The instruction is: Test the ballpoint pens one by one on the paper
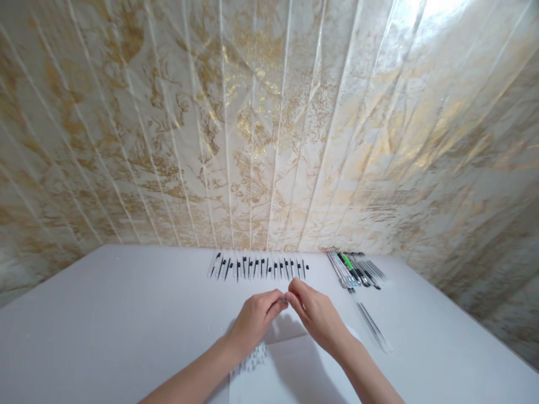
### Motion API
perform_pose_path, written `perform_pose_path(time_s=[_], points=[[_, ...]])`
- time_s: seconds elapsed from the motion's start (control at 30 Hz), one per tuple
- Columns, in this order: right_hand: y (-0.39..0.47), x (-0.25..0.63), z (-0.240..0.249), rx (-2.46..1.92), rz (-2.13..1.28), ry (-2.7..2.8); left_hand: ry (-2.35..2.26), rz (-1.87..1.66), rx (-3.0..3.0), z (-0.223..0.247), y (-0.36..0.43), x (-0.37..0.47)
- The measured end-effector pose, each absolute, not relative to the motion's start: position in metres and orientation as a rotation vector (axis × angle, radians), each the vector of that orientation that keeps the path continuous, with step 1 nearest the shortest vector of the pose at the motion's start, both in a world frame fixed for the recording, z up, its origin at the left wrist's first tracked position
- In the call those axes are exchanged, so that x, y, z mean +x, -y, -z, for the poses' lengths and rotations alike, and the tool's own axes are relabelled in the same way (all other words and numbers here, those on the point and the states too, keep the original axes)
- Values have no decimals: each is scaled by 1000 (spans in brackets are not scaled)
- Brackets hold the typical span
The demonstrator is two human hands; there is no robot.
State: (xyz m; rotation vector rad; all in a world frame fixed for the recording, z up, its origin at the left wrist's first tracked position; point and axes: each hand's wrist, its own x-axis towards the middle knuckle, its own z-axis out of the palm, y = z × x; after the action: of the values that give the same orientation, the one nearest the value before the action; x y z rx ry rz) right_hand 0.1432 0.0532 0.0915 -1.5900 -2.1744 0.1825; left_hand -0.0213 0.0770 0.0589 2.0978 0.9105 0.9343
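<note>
My left hand (257, 315) and my right hand (315, 310) meet above the middle of the white table, fingertips almost touching. Both are closed in a pinch. A small greyish piece shows between the left fingertips, but my fingers cover most of it. What the right fingers hold, if anything, is hidden. Below my hands lies a white sheet (295, 373). Beside my left wrist, many small dark pieces (254, 358) are scattered on it, too blurred to name. Beyond my fingertips runs a row of clear pen barrels with black parts (256, 267).
At the back right lies a group of pens (348, 270), one of them bright green. Thin dark rods (373, 325) lie nearer on the white table (105, 325). A gold-patterned curtain (252, 140) hangs right behind the table's far edge.
</note>
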Motion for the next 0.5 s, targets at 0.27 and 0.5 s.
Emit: perform_pose_path(time_s=[0.27,0.5], points=[[-51,143,-99,-1678,-234,2145,-917,-937,2088,-62,-75,-22],[-52,143,-93,-1662,-83,2200,-932,-941,2076,-63,-74,-20]])
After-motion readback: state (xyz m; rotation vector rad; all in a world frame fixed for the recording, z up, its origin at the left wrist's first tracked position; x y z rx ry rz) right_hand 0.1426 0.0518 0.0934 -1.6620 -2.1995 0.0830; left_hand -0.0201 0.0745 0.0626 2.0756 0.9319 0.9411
